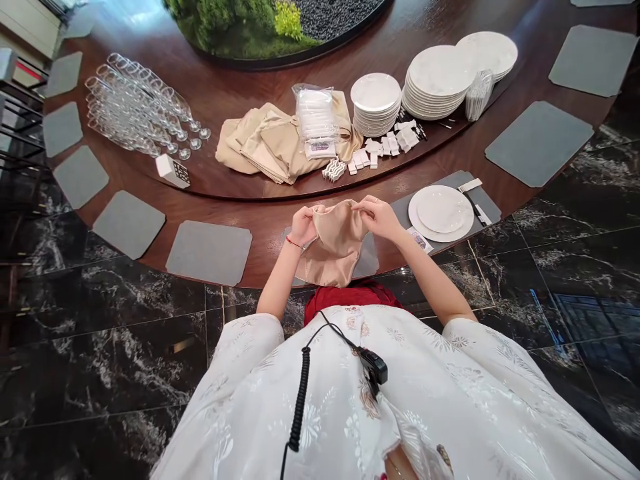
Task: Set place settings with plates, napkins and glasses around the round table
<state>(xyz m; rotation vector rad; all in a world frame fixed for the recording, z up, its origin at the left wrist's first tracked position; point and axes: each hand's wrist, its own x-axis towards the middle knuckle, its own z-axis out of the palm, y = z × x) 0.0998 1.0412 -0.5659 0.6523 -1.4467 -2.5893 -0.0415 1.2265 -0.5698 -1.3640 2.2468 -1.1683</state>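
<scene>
My left hand (304, 225) and my right hand (377, 219) pinch the top edge of a beige satin napkin (335, 243), holding it up over the table's edge. A red string circles my left wrist. Below the cloth, a grey placemat (367, 257) is partly hidden. To the right of my right hand, a white plate on a larger white plate (441, 213) rests on another grey mat with a knife and fork. A pile of folded beige napkins (270, 143) lies farther ahead, beyond both hands.
The curved wooden table (240, 207) holds several grey mats, stacked white plates (435, 77), upside-down glasses (135, 107), and a bag of white items (315, 113). A planted centre (240, 27) rises beyond. Black marble floor (100, 333) surrounds the table's near edge.
</scene>
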